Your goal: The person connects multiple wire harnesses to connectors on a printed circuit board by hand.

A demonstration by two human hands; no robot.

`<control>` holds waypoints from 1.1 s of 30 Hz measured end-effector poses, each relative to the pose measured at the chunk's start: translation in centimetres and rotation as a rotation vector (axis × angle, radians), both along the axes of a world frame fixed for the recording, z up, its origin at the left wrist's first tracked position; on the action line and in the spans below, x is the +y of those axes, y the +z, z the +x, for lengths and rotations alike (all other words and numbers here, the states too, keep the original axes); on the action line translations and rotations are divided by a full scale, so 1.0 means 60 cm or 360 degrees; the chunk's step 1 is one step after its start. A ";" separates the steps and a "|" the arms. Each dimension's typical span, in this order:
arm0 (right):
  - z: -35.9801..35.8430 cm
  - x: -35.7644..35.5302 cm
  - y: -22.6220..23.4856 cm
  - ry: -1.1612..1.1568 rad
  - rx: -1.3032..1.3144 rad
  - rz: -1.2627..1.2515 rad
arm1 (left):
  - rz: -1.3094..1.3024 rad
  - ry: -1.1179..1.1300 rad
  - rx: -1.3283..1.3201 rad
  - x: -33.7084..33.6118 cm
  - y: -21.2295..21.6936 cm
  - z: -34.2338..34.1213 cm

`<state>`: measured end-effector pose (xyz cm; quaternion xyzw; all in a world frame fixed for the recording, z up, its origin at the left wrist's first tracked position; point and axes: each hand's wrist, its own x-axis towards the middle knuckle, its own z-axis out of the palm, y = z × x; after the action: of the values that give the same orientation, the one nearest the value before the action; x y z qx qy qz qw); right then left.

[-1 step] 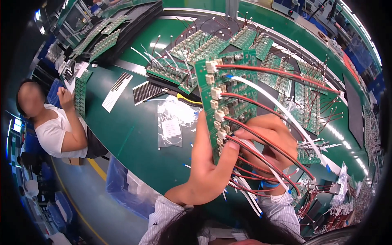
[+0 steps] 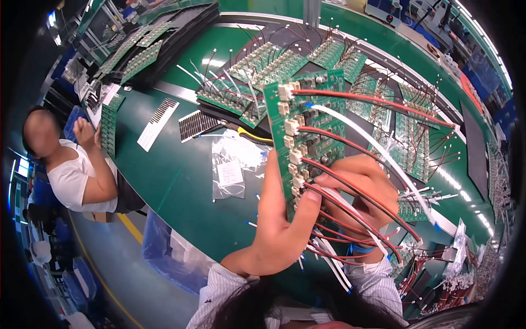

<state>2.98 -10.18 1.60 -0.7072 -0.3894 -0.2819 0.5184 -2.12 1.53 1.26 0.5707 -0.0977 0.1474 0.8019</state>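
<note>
A green circuit board (image 2: 329,118) with a column of cream connectors along its left edge is held upright and tilted. Wrapped round its lower left side is my left hand (image 2: 274,236), closed on the board, its thumb pressing near the lower connectors. My right hand (image 2: 370,183) is closed at the board's lower right, fingertips pinching beside my left thumb. A white flat cable (image 2: 356,219) runs from those fingertips; its held end is hidden. Red and black wires (image 2: 372,97) trail rightward from the connectors, and another white flat cable (image 2: 378,140) with blue ends curves off the board.
Several wired circuit boards (image 2: 274,63) lie behind on the green table (image 2: 186,175). Left of centre are a clear plastic bag (image 2: 229,175), yellow-handled pliers (image 2: 252,132) and a label strip sheet (image 2: 158,125). A person in white (image 2: 82,170) sits at the left. Bundled wires (image 2: 444,290) lie lower right.
The board has tipped very slightly, and the loose white cable's end has shifted a little leftward. The other person's raised hand has moved slightly. My hands keep their grip.
</note>
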 end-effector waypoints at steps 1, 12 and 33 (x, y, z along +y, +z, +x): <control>-0.002 -0.001 0.000 0.0002 0.0017 0.0007 | -0.0002 0.0005 -0.0007 0.000 0.000 -0.001; 0.000 -0.004 0.009 -0.0002 0.0103 -0.0001 | 0.0016 -0.0059 -0.0043 -0.004 0.003 0.004; 0.019 -0.003 -0.017 0.0009 0.0010 0.0058 | -0.0293 -0.0151 0.0225 -0.001 0.006 0.019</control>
<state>4.13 -10.38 0.55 -0.6975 -0.3845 -0.2853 0.5332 -0.96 1.49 1.59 0.4983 -0.0540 0.0769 0.8619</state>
